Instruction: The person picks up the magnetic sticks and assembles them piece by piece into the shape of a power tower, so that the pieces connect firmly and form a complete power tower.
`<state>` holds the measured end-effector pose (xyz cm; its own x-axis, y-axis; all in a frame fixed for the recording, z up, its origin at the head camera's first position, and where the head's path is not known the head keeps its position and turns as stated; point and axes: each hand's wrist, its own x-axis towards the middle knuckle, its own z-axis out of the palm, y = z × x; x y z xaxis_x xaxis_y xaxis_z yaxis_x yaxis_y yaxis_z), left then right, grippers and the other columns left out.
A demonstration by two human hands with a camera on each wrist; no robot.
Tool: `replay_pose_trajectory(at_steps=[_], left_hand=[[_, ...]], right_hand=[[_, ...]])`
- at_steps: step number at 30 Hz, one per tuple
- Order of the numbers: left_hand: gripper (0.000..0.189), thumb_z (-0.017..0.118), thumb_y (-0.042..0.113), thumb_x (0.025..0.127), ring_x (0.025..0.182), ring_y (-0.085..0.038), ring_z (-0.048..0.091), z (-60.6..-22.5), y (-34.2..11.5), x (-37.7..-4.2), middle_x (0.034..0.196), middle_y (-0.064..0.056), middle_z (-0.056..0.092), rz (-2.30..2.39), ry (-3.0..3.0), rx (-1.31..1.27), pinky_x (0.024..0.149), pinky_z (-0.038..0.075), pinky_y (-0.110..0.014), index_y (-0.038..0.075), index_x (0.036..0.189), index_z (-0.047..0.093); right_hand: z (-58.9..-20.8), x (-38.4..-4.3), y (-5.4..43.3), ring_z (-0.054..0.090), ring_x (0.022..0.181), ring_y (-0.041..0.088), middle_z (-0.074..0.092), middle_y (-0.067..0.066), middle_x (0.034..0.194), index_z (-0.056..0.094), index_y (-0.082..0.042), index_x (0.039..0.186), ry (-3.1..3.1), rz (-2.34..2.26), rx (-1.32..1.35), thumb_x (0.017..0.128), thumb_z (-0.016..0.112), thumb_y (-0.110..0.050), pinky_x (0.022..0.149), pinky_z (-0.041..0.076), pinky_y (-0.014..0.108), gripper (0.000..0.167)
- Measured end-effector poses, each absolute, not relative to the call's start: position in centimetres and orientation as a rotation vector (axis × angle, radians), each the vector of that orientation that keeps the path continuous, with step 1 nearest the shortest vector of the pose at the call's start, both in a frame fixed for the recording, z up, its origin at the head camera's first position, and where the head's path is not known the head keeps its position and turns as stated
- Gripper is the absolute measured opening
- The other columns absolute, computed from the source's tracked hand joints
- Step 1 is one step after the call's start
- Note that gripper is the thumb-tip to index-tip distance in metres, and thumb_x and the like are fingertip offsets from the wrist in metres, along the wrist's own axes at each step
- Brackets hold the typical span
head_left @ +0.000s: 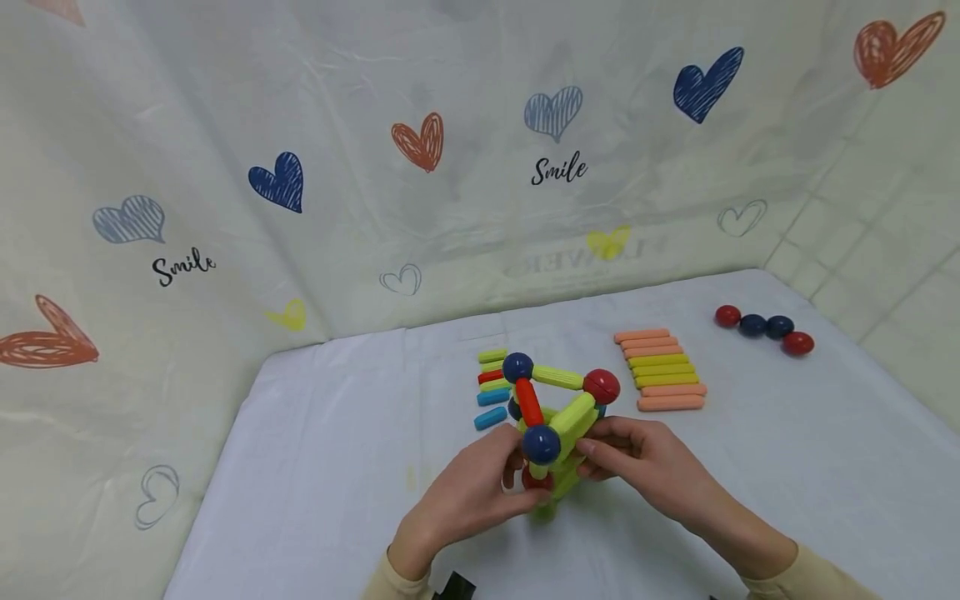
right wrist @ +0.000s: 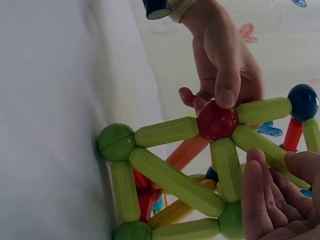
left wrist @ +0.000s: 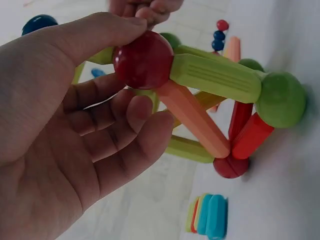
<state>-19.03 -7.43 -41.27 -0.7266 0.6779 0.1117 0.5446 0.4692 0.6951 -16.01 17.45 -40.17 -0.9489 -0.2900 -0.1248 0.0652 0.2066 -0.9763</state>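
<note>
A standing frame of coloured building rods and balls rises from the table between both hands. At its top, a red rod [head_left: 528, 403] joins two blue balls, and a red ball [head_left: 602, 387] sits at the right corner. My left hand [head_left: 480, 483] pinches a lower red ball [left wrist: 144, 60] between thumb and fingers, its other fingers loosely curled. On the opposite side, my right hand [head_left: 652, 462] pinches a slanting yellow-green rod [right wrist: 270, 145] that runs from that same red ball. Green balls [right wrist: 116, 142] form the base corners, joined by yellow-green rods; an orange rod [left wrist: 195, 120] crosses inside.
Short rods [head_left: 491, 417] in blue, red and yellow-green lie behind the frame, partly hidden by it. Orange and yellow rods [head_left: 663, 369] are lined up to its right. Red and blue balls [head_left: 753, 325] lie at the far right. A heart-printed curtain [head_left: 480, 208] hangs behind the table.
</note>
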Motion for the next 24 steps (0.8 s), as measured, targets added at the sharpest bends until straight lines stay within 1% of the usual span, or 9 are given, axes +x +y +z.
replay_pose_trajectory(at_steps=[2, 5, 8, 11, 13, 15, 19, 24], left_hand=[[0.037, 0.078, 0.023, 0.085, 0.076, -0.006, 0.051, -41.3, -8.0, -19.4, 0.090, 0.009, 0.052, 1.133, 2.509, 1.086, 0.061, 0.050, -0.017, 0.019, 0.110, 0.051], [0.037, 0.077, 0.015, 0.085, 0.078, -0.009, 0.054, -41.4, -8.9, -20.1, 0.094, 0.008, 0.053, 1.198, 2.465, 1.063, 0.063, 0.053, -0.021, 0.021, 0.110, 0.051], [0.040, 0.076, 0.010, 0.085, 0.084, -0.010, 0.057, -41.7, -9.6, -20.8, 0.100, 0.007, 0.053, 1.269, 2.434, 1.040, 0.069, 0.056, -0.025, 0.024, 0.113, 0.052], [0.042, 0.077, 0.012, 0.085, 0.093, -0.009, 0.056, -42.3, -9.7, -21.2, 0.107, 0.007, 0.054, 1.379, 2.415, 1.047, 0.075, 0.056, -0.030, 0.027, 0.117, 0.055], [0.040, 0.078, 0.014, 0.084, 0.098, -0.012, 0.055, -42.9, -9.4, -21.4, 0.110, 0.006, 0.055, 1.481, 2.401, 1.069, 0.076, 0.056, -0.031, 0.025, 0.118, 0.059], [0.037, 0.079, 0.016, 0.083, 0.099, -0.014, 0.053, -43.5, -9.0, -21.4, 0.110, 0.004, 0.058, 1.577, 2.409, 1.102, 0.074, 0.055, -0.030, 0.022, 0.116, 0.063], [0.029, 0.079, 0.014, 0.083, 0.091, -0.014, 0.054, -44.2, -8.3, -21.3, 0.103, 0.002, 0.060, 1.689, 2.452, 1.148, 0.067, 0.053, -0.028, 0.016, 0.109, 0.067], [0.024, 0.077, 0.016, 0.085, 0.083, -0.011, 0.052, -44.4, -8.0, -21.3, 0.098, 0.005, 0.062, 1.706, 2.504, 1.159, 0.063, 0.051, -0.027, 0.015, 0.107, 0.067]], right_hand=[[-40.1, -16.0, 17.4, 0.069, 0.091, 0.032, 0.069, 0.015, 0.107, 0.059, 0.006, 0.125, 2.205, -1.804, -0.212, 0.095, 0.065, -0.030, 0.078, 0.058, 0.031, 0.047], [-40.0, -16.0, 17.5, 0.069, 0.090, 0.027, 0.070, 0.013, 0.105, 0.061, 0.003, 0.124, 2.230, -1.764, -0.202, 0.094, 0.065, -0.033, 0.079, 0.058, 0.031, 0.047], [-39.8, -16.0, 18.0, 0.069, 0.088, 0.024, 0.071, 0.011, 0.101, 0.064, 0.000, 0.119, 2.305, -1.707, -0.170, 0.093, 0.066, -0.035, 0.079, 0.058, 0.031, 0.043], [-39.6, -16.0, 18.6, 0.069, 0.086, 0.020, 0.071, 0.007, 0.098, 0.065, -0.004, 0.114, 2.457, -1.643, -0.121, 0.092, 0.067, -0.036, 0.077, 0.057, 0.027, 0.038], [-39.6, -16.0, 18.9, 0.068, 0.088, 0.017, 0.070, 0.004, 0.101, 0.064, -0.007, 0.113, 2.581, -1.612, -0.114, 0.092, 0.068, -0.037, 0.077, 0.055, 0.023, 0.037], [-39.6, -15.9, 18.9, 0.067, 0.090, 0.013, 0.068, 0.002, 0.104, 0.064, -0.009, 0.115, 2.703, -1.589, -0.140, 0.092, 0.069, -0.035, 0.077, 0.054, 0.020, 0.035], [-39.8, -16.0, 18.7, 0.064, 0.093, 0.010, 0.066, -0.001, 0.107, 0.062, -0.011, 0.121, 2.863, -1.649, -0.305, 0.092, 0.070, -0.023, 0.081, 0.052, 0.016, 0.033], [-39.4, -16.4, 18.1, 0.064, 0.094, 0.009, 0.064, -0.004, 0.113, 0.059, -0.015, 0.132, 2.925, -1.795, -0.539, 0.087, 0.072, -0.003, 0.082, 0.052, 0.016, 0.048]])
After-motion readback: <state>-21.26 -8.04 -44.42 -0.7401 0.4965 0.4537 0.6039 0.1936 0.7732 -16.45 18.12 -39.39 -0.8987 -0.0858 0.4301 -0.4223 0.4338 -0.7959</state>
